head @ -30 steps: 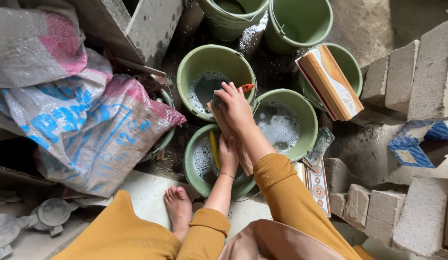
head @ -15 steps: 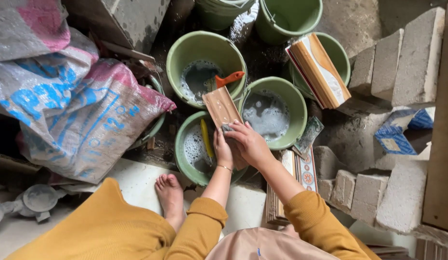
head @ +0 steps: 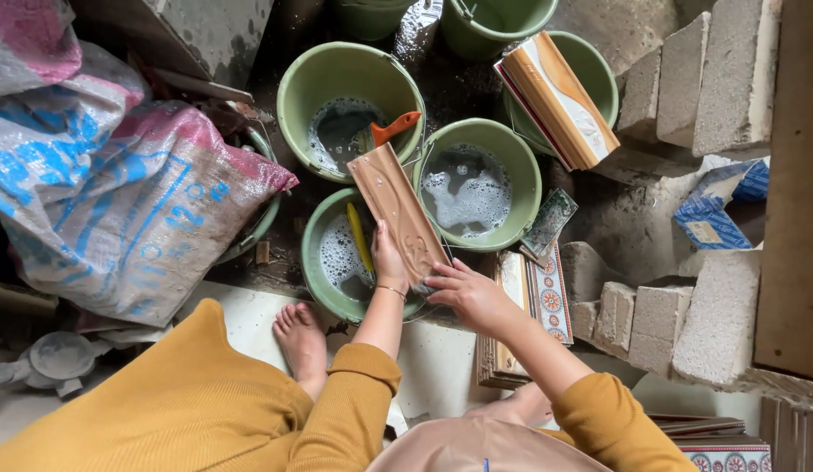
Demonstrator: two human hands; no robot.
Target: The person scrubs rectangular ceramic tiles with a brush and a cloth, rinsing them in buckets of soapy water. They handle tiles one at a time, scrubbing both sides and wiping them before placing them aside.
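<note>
Below, left hand [head: 389,260] gripping tile [head: 397,214] edge, right hand [head: 469,293] seemingly pressing, buckets [head: 480,183] crowding

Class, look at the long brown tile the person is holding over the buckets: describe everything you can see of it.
The long brown tile is a narrow glazed-looking rectangular strip with faint raised patterns, wet and shiny. It lies slanted, its far end near the orange-handled brush, its near end over the nearest green bucket of sudsy water. The left hand grips its left edge; the right hand presses on its near end.
</note>
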